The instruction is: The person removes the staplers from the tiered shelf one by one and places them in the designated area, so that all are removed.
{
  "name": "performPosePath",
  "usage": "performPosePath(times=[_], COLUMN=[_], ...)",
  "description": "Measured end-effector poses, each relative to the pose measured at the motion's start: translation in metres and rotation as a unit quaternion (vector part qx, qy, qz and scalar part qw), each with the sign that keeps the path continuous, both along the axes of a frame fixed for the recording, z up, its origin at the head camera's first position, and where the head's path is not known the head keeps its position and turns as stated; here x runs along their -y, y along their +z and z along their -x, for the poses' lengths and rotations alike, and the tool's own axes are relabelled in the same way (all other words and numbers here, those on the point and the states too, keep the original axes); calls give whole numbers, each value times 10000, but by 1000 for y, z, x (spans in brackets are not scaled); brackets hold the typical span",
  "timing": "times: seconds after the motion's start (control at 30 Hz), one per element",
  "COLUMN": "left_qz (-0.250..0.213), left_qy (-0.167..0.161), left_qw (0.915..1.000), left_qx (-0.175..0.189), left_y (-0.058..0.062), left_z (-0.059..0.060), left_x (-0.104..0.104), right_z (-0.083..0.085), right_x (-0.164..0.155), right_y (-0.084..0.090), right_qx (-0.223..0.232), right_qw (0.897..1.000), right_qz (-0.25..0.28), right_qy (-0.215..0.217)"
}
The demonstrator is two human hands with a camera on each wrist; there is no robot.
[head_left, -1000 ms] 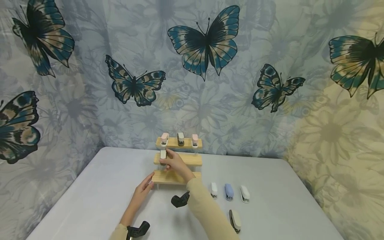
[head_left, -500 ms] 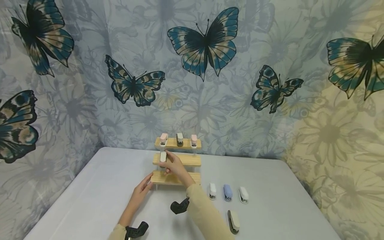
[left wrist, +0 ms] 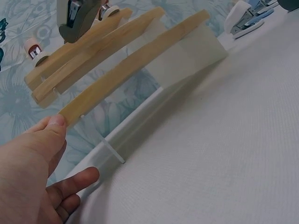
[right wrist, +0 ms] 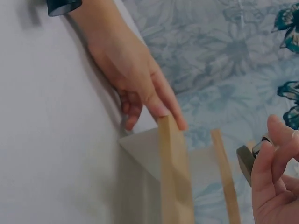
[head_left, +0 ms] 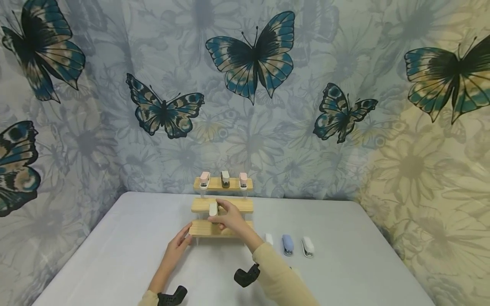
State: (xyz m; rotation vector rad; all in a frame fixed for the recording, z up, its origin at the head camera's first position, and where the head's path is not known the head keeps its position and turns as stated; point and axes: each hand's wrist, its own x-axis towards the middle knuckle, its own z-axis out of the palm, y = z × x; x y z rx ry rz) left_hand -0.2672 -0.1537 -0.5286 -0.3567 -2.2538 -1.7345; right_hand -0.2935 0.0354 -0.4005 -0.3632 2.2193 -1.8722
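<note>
A small cream-topped stapler [head_left: 213, 208] is pinched between the thumb and fingers of my right hand [head_left: 232, 220], in front of the middle shelf of a three-tier wooden display stand [head_left: 199, 228]. Seen from the left wrist, the stapler [left wrist: 77, 21] has a grey-green body and hangs above the shelves. My left hand [head_left: 177, 245] holds the left end of the lowest shelf. In the left wrist view its thumb [left wrist: 57, 120] presses that shelf's end, while the other fingers curl below. The right wrist view shows this left hand [right wrist: 124, 65] with the shelf end between thumb and finger.
On the top shelf stand a pink stapler [head_left: 204, 179], a grey one [head_left: 225, 179] and another pink one. Right of the stand lie a blue stapler [head_left: 288, 245], a white stapler [head_left: 307, 246] and another white one partly behind my right arm. A butterfly-print backdrop [head_left: 252, 144] rises behind.
My right hand has brought the stapler off the left of the middle shelf, toward me and rightward. The left hand keeps its place on the stand. The right sleeve now covers the nearest table stapler.
</note>
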Motion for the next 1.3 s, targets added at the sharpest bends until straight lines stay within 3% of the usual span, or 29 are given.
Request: performPosePath(times=[0.13,0.3,0.57,0.73,0.97,1.13,1.3], left_qz=[-19,-175,-142,-114,72,147,112], left_qy=[143,71,37,-56,-53,83,9], left_qw=[9999,9998,9999,9999,10000,9998,9994], left_qx=[58,61,-79,-26,39,-50,-322], left_y=[1,0,-2,-2,-1,-1,-3], left_z=[1,1,2,2,3,3,2], left_x=[0,-1,-3,-1,5,4,2], right_z=[-9,-27,-41,-60,-89,-100,-107], right_x=[-11,-23,-54,-78,-105,-128,-154], right_y=[4,10,-2,9,13,5,-15], right_qx=[75,71,-33,-276,-66,-88,92], right_qw=[9997,9993,9990,9969,9972,9956,9908], right_qz=[187,125,193,347,495,656,1028], right_qy=[165,349,390,648,556,661,879])
